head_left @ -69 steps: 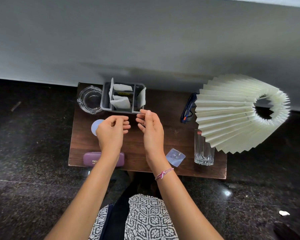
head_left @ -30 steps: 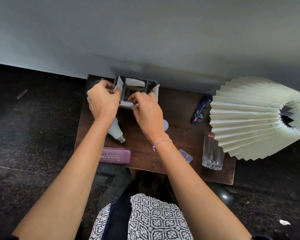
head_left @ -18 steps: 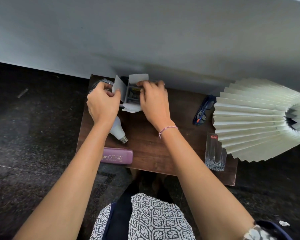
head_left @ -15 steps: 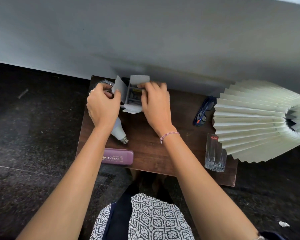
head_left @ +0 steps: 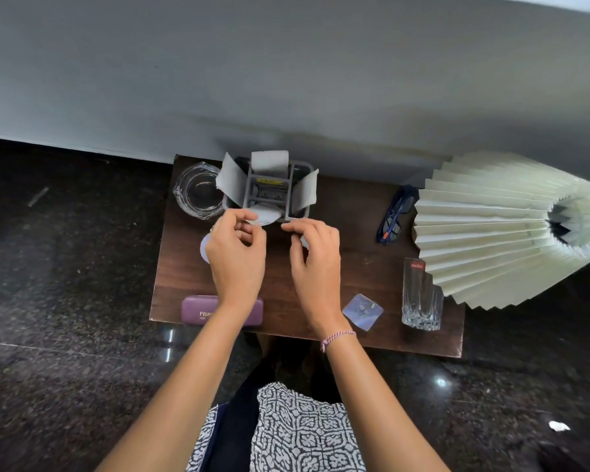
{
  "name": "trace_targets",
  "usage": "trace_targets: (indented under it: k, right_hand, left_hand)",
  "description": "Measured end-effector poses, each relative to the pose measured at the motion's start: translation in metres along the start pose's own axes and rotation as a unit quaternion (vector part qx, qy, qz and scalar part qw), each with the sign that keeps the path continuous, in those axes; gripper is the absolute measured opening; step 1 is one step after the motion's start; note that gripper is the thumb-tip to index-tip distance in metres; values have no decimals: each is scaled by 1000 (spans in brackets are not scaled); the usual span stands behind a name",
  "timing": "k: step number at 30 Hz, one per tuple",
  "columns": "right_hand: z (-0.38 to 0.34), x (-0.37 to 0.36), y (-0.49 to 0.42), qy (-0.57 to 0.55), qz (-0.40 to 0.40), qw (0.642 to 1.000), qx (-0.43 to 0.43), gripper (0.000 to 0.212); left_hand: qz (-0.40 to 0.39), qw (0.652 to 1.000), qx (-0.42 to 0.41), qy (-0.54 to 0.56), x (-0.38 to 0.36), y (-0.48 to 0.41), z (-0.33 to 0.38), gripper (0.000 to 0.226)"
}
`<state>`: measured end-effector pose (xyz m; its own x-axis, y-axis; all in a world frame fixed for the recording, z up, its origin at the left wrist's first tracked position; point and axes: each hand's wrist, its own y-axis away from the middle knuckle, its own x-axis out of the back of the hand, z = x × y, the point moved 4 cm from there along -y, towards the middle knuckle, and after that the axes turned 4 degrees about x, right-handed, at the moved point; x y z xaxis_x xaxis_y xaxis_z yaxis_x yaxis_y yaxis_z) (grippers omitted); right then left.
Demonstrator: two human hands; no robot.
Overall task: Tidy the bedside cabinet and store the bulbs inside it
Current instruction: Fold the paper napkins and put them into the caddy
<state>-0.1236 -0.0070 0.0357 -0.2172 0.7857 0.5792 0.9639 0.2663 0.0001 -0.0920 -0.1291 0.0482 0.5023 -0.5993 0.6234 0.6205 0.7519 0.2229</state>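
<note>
At the grey organiser's (head_left: 251,190) front rim the paper flap (head_left: 264,212) is pinched by the left hand (head_left: 235,257), the right hand's (head_left: 317,260) grasp cannot be told, no bulb is seen, and gentle tucking is advised.

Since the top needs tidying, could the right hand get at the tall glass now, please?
Probably yes: bare cabinet top lies between the right hand and the tall glass, only a flat hook pad nearby; the lampshade crowds its far side.

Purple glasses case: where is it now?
Head view: purple glasses case lies at the cabinet top front edge, left side, partly hidden by the left forearm.
</note>
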Motion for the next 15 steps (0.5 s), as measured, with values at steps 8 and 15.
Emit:
trace_targets:
  k: [8,15]
  right_hand:
    - [-9,15,25,-33,18,999,-21,21]
    - [-1,24,38,-55,13,998,-39,21]
  left_hand:
    - [-86,996,20,23,-9,23,7,14]
    - [-92,995,30,20,-23,50,4,14]
